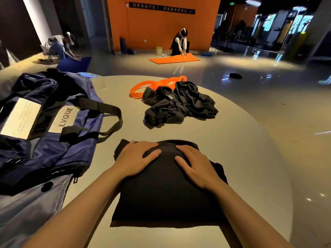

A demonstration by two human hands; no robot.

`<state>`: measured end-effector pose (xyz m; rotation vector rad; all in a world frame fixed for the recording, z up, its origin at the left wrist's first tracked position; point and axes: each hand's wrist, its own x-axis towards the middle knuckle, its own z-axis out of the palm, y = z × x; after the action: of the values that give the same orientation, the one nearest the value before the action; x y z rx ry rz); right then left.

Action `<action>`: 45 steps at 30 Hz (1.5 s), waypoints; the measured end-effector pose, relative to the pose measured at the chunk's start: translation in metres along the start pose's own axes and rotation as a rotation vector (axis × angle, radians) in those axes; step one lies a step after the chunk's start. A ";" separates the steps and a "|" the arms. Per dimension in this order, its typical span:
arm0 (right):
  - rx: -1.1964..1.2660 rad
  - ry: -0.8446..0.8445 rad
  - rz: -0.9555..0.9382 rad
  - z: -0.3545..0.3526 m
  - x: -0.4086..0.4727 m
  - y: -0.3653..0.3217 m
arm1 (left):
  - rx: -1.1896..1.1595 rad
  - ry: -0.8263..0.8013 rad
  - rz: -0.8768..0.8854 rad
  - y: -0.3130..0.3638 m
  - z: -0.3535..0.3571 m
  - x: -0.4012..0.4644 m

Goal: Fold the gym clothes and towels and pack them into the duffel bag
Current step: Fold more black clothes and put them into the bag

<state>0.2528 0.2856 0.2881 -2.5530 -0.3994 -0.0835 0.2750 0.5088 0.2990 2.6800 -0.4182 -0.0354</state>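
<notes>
Beside the open navy nylon duffel bag (53, 140), your left hand (136, 158) and right hand (195, 167) pressed flat, fingers straight, on the folded black garment (161, 196).

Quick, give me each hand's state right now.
Left hand: open, fingers flat, pressing on the folded black garment.
Right hand: open, fingers flat, pressing on the same garment.
</notes>
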 end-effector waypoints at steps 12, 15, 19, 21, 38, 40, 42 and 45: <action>-0.063 0.006 -0.025 -0.004 -0.095 -0.012 | 0.005 -0.042 0.144 -0.001 0.009 -0.110; -0.099 0.000 -0.024 -0.006 -0.109 -0.003 | 0.020 -0.083 0.165 0.002 0.009 -0.127; -0.106 -0.045 0.044 -0.011 -0.104 -0.002 | 0.005 -0.035 0.095 0.003 0.007 -0.123; -0.138 -0.053 0.084 -0.017 -0.104 -0.006 | -0.044 0.026 0.121 0.008 0.002 -0.132; -0.038 -0.026 -0.096 -0.018 -0.230 -0.017 | -0.071 -0.047 0.362 0.042 0.016 -0.221; -0.081 -0.027 -0.096 -0.015 -0.225 -0.017 | -0.121 -0.026 0.338 0.042 0.016 -0.221; -0.101 -0.023 -0.091 -0.013 -0.221 -0.018 | -0.117 -0.012 0.339 0.038 0.017 -0.220; -0.117 0.006 -0.097 -0.012 -0.218 -0.018 | -0.126 0.020 0.361 0.032 0.015 -0.218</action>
<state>0.0400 0.2356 0.2769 -2.6470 -0.5309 -0.1545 0.0565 0.5393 0.2897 2.4418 -0.8562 0.0695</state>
